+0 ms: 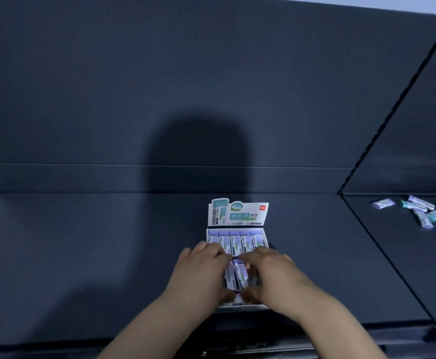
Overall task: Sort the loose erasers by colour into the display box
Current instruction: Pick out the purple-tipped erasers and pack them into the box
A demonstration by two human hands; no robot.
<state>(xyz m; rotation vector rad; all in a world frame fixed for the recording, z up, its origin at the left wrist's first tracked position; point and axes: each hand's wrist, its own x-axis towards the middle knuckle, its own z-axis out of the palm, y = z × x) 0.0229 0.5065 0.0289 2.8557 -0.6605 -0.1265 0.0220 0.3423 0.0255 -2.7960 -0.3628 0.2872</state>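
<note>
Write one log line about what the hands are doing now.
left hand: grips near-row erasers | right hand: grips them too | far-row erasers: set in display box | loose erasers: lying far right

one display box (237, 215), two hands (201, 270) (271, 273), five erasers (235, 242) in its back row.

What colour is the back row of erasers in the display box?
Lilac-purple back row of erasers in the display box; head view shows it.

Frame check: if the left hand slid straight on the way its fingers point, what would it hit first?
Probably the back row of erasers in the box: the left hand points away from the body, fingertips close to them. Depth is unclear, so it might pass just above.
</note>
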